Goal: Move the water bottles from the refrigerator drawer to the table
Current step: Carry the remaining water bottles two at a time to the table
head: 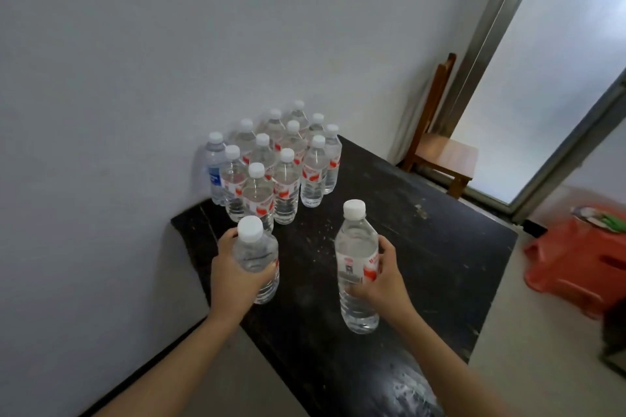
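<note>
Dark table (423, 213) by wall (135, 44), bottle bunch (281, 162) at back corner. Left hand (233, 278) curled round left bottle (257, 254), right hand (382, 278) round right bottle (355, 257), both over table. Placing step imo; next: set upright beside bunch w/o knocking, release.

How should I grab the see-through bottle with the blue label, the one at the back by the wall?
Probably by the neck, just under its white cap, reaching down from above. The clear plastic bottle with the blue label stands upright close by the white wall, with red-labelled bottles crowding its right and front, so fingers would hardly fit round its body.
</note>
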A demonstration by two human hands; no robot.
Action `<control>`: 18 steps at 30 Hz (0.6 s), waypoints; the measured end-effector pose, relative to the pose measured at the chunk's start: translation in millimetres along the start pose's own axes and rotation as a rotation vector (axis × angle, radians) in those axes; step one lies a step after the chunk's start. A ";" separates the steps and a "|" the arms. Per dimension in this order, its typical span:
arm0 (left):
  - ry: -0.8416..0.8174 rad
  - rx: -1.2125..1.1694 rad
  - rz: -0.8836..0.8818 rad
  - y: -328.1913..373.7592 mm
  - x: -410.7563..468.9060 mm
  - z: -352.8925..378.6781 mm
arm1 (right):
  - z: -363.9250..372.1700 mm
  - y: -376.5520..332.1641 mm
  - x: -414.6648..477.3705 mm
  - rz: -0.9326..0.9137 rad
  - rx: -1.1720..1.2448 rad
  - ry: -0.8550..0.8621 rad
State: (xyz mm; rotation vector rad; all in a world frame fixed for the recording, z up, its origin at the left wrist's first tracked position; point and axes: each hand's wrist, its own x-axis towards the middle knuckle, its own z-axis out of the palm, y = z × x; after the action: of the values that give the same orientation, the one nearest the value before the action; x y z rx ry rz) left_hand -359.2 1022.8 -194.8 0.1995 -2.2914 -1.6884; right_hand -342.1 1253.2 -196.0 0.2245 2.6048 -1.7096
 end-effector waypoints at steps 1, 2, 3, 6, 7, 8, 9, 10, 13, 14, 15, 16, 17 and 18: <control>0.005 0.030 -0.005 -1.6 8.4 10.0 | -0.2 2.3 12.8 0.002 0.010 -0.006; 0.000 0.047 -0.021 -3.6 15.3 19.2 | -0.3 4.9 25.1 0.006 0.018 -0.012; -0.008 0.057 -0.048 -6.0 22.0 27.0 | 0.4 6.6 36.1 0.009 0.023 -0.023; 0.010 0.090 -0.101 -15.7 41.3 47.0 | 4.3 15.6 74.1 0.006 0.059 -0.078; 0.020 0.103 -0.114 -16.6 45.1 50.6 | 6.2 17.0 83.1 0.003 0.065 -0.085; 0.025 0.112 -0.118 -18.1 49.1 54.1 | 8.5 19.4 92.3 0.002 0.072 -0.087; 0.022 0.118 -0.109 -17.9 52.7 57.6 | 11.1 21.3 100.7 0.003 0.076 -0.084; 0.019 0.116 -0.095 -19.7 58.2 62.2 | 14.6 23.3 110.6 0.003 0.083 -0.082; -0.001 0.117 -0.094 -20.1 75.1 73.1 | 24.8 24.9 137.2 0.012 0.100 -0.069; -0.004 0.112 -0.102 -23.8 80.1 74.9 | 29.2 24.0 145.8 0.016 0.106 -0.063; -0.013 0.103 -0.113 -27.7 83.8 76.3 | 33.6 22.8 153.1 0.017 0.107 -0.052; -0.019 0.115 -0.125 -33.6 89.7 78.9 | 39.1 22.7 163.7 0.014 0.108 -0.046; -0.036 0.124 -0.132 -37.5 93.4 80.4 | 43.9 21.4 171.8 0.013 0.113 -0.040; -0.051 0.131 -0.146 -38.9 95.4 82.0 | 48.5 20.7 178.7 0.008 0.122 -0.035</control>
State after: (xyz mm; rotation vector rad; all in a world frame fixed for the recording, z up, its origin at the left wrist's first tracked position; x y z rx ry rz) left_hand -477.4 1059.1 -240.1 0.3637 -2.4821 -1.6289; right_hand -519.3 1236.6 -251.0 0.2056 2.4750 -1.8538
